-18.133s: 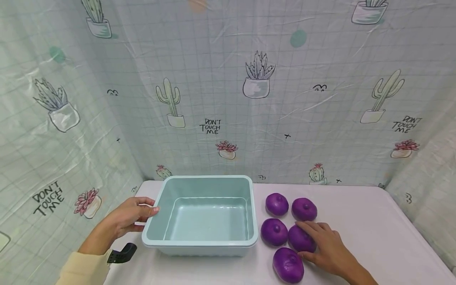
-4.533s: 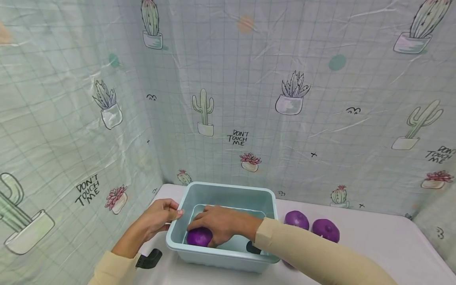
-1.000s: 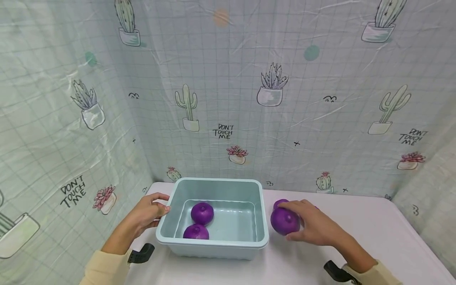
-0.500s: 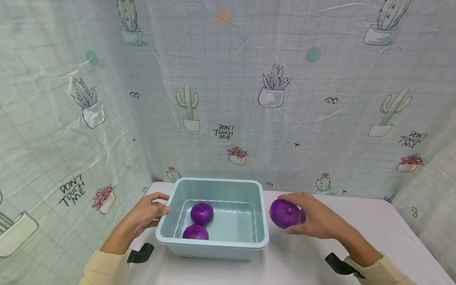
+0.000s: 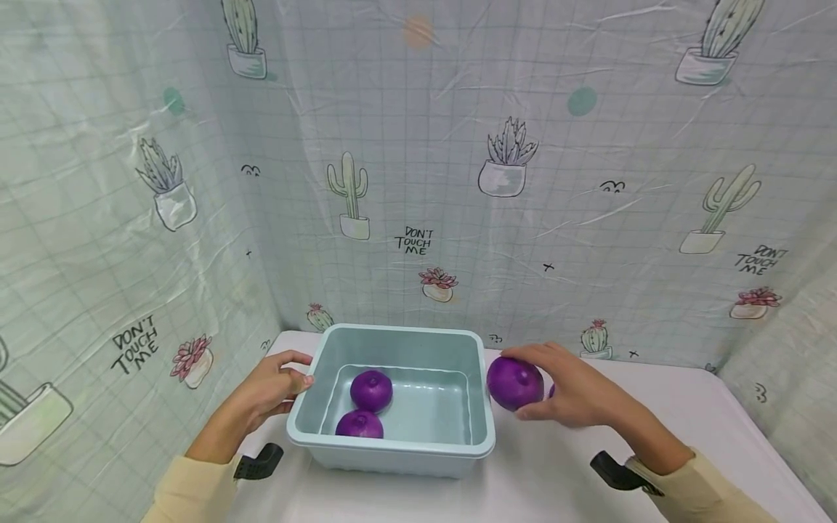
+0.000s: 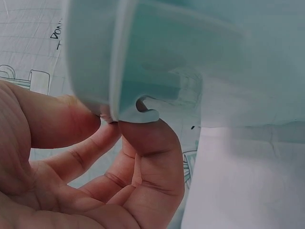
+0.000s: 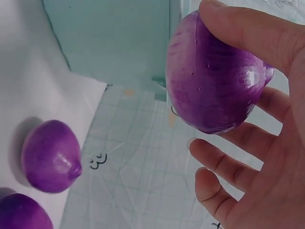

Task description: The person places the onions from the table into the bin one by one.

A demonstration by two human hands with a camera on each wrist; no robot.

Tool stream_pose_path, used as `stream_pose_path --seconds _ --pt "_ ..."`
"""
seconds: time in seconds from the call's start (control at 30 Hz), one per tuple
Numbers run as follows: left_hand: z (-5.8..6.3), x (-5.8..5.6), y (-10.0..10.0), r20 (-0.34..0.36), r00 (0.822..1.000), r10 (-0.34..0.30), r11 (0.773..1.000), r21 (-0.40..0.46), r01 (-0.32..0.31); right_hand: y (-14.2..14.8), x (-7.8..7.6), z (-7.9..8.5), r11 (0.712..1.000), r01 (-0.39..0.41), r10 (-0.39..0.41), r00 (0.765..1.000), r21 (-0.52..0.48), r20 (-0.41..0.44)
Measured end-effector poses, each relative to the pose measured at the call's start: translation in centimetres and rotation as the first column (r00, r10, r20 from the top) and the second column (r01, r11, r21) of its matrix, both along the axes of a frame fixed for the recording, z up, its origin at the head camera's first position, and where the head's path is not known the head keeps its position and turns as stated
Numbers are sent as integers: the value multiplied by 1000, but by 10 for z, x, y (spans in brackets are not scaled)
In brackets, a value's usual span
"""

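A light blue plastic basin (image 5: pixel 392 462) stands on the table, with two purple onions (image 5: pixel 371 391) in its left part. My left hand (image 5: pixel 269 390) pinches the basin's left rim between thumb and fingers, as the left wrist view also shows. Beside the right rim, my right hand (image 5: pixel 575 385) grips another purple onion (image 5: pixel 514 383) above the table. In the right wrist view this glossy onion lies between thumb and fingers, its pointed tip towards the palm. Two more onions, one whole (image 7: pixel 51 156) and one cut off by the frame edge (image 7: pixel 23 213), rest on the table.
A white cloth covers the table (image 5: pixel 654 436). Behind it and along the sides hangs a curtain (image 5: pixel 418 145) printed with cacti. My right hand hides most of the onions on the table in the head view.
Two onions have come into the basin since the earliest frame. Over the last second my right hand has raised its onion and moved it slightly left. My left hand stays on the rim.
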State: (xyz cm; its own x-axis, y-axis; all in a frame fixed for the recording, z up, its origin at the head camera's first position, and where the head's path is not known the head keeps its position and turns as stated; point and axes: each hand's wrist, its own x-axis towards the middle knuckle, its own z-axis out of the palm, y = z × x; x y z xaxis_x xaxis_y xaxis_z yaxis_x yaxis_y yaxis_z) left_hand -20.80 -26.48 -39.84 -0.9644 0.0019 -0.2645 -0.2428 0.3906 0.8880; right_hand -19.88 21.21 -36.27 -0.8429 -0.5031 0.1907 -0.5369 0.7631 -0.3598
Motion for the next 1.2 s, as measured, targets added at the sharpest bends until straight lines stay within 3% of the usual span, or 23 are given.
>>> stream_pose_path --seconds 0.73,1.2 --pt "0 -1 -1 -1 1000 1 1000 15 -1 -48 -27 9 993 -118 118 993 10 1" --pt "1 0 0 3 1000 5 1000 18 -5 -89 -44 16 987 -156 152 985 36 82"
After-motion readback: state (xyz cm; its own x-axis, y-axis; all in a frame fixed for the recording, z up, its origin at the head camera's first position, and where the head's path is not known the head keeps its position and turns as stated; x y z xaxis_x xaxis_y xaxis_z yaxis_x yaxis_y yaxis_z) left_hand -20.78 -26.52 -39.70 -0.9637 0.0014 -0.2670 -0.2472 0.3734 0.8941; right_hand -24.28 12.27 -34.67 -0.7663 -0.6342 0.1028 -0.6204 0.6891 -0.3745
